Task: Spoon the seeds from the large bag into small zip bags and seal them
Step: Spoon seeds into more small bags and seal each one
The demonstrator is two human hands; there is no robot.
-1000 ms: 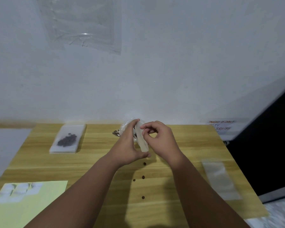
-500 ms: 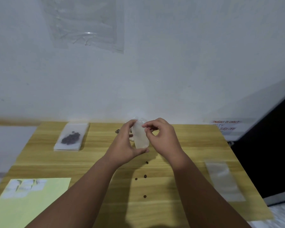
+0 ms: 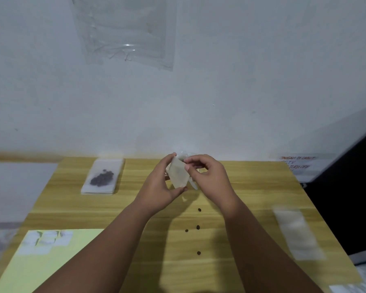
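Note:
Above the far middle of the wooden table [image 3: 241, 187], both hands hold a small clear zip bag [image 3: 179, 173]. My left hand [image 3: 160, 187] grips it from the left, thumb under its lower corner and fingertips at its top. My right hand [image 3: 207, 176] pinches its top edge. Behind the hands a crumpled clear bag [image 3: 183, 155] is mostly hidden. Several dark seeds [image 3: 197, 226] lie loose on the table below the hands. No spoon is visible.
At the far left lies a flat stack of zip bags topped by a filled seed bag [image 3: 103, 176]. A strip of empty clear bags [image 3: 297, 233] sits at the right edge. A yellow sheet [image 3: 51, 267] with small white packets [image 3: 47, 240] covers the near left corner. The wall stands right behind.
The small bag has turned from edge-on to face-on between my fingers and risen slightly. Both hands stayed together in the same spot above the table.

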